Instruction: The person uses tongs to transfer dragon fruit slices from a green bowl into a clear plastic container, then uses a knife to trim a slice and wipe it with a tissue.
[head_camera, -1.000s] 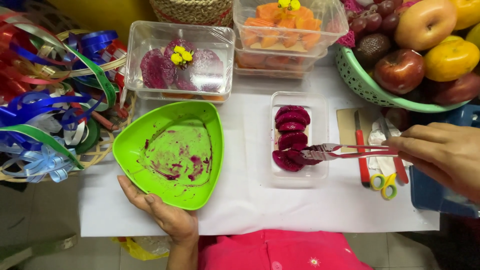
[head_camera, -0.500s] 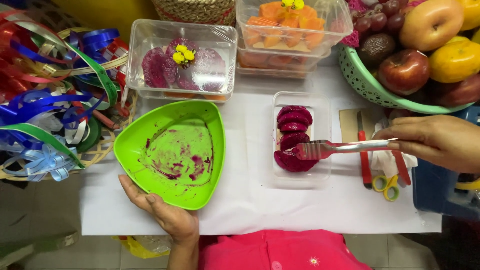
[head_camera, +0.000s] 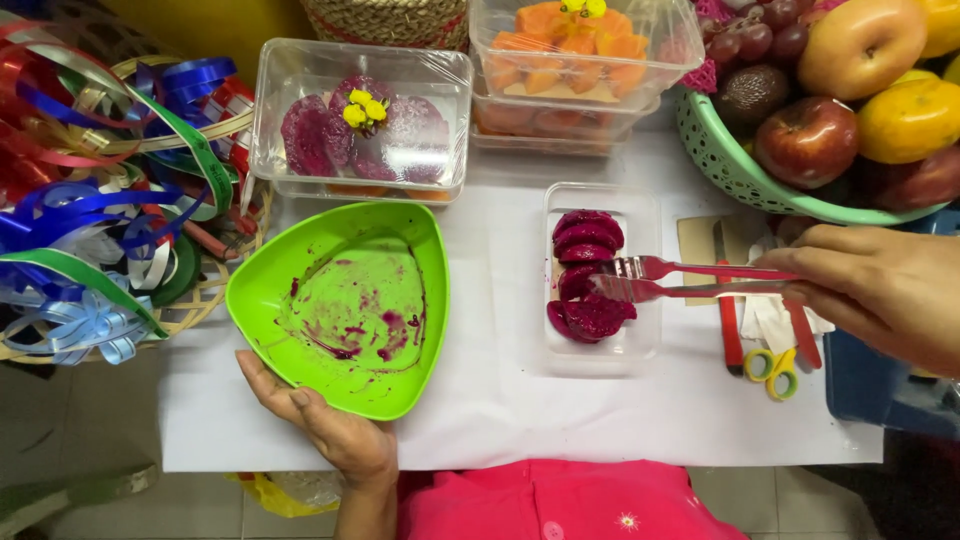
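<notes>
A white counter (head_camera: 500, 420) holds it all; the left hand (head_camera: 325, 425) grips the green bowl (head_camera: 345, 305); the right hand (head_camera: 880, 290) squeezes tongs (head_camera: 700, 280) over red slices (head_camera: 588, 275) in a clear tray (head_camera: 640, 350); ribbons (head_camera: 90, 200) left, fruit basket (head_camera: 720, 150) right

**Open paper up front, crowded rim all round**

Bare white paper (head_camera: 500, 410) runs along the lower middle of the frame, and a narrow strip stays free between the green triangular bowl (head_camera: 345, 305) and the clear tray (head_camera: 600, 280) at centre. The upper edge is walled by two lidded fruit boxes (head_camera: 360, 120) (head_camera: 580, 60). Ribbon spools (head_camera: 90, 200) fill the left side. The fruit basket (head_camera: 800, 120) blocks the upper right, and scissors (head_camera: 770, 365) with a blue box (head_camera: 880, 390) crowd the lower right.
</notes>
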